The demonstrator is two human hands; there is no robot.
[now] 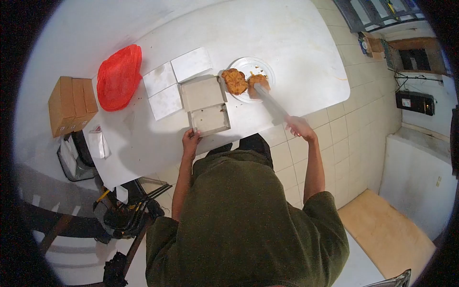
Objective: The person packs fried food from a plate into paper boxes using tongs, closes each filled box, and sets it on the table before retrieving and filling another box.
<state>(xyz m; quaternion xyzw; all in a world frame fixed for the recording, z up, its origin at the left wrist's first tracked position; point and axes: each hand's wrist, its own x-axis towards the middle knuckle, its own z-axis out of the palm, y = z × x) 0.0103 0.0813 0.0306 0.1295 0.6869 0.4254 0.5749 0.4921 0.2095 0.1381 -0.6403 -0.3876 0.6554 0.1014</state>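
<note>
My right hand (300, 127) is closed around the handle of long metal tongs (273, 103), slightly blurred. Their far end touches one breaded fried piece (258, 82) on a round white plate (249, 99). Another golden-brown fried piece (234, 81) lies at the plate's left edge, partly over the rim. My left hand (191, 137) pinches the near left corner of an open cardboard box (210, 119). A few dark crumbs lie inside the box, and its lid is folded back.
Closed white boxes (166, 89) stand left of the open box. Farther left are a red plastic bag (119, 79), brown cartons (72, 106) and a white packet (98, 143) on the white table (296, 43). A black chair (129, 205) is at lower left.
</note>
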